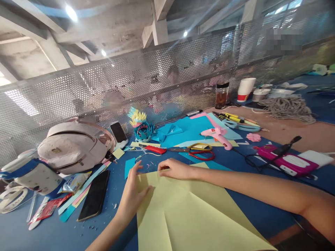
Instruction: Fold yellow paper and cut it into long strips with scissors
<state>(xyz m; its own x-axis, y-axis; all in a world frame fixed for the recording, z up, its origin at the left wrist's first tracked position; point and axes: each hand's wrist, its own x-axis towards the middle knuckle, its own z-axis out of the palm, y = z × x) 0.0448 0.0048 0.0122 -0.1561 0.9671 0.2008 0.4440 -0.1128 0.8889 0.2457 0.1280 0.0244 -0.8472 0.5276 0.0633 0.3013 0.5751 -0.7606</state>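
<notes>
A large sheet of pale yellow paper (199, 212) with crease lines stretches from the table's middle toward me. At its far edge my right hand (176, 169) is closed, fingers curled down over the paper. My left hand (134, 195) is open at the sheet's far left corner, its thumb over the paper and its fingers stretched away from me. Just beyond the hands lie a red-handled cutter (156, 150) and scissors (201, 152) with yellow and red handles. A small blue paper piece (129, 167) rests beside my left fingertips.
A pink glue gun (217, 136) lies on blue paper (191, 129). Left are a phone (94, 195), a backpack (75, 144) and a tipped cup-like container (35, 174). Right stand a magenta power strip (288, 160), a drink bottle (221, 96) and grey cord (289, 107). Perforated metal screens (86, 90) border the back.
</notes>
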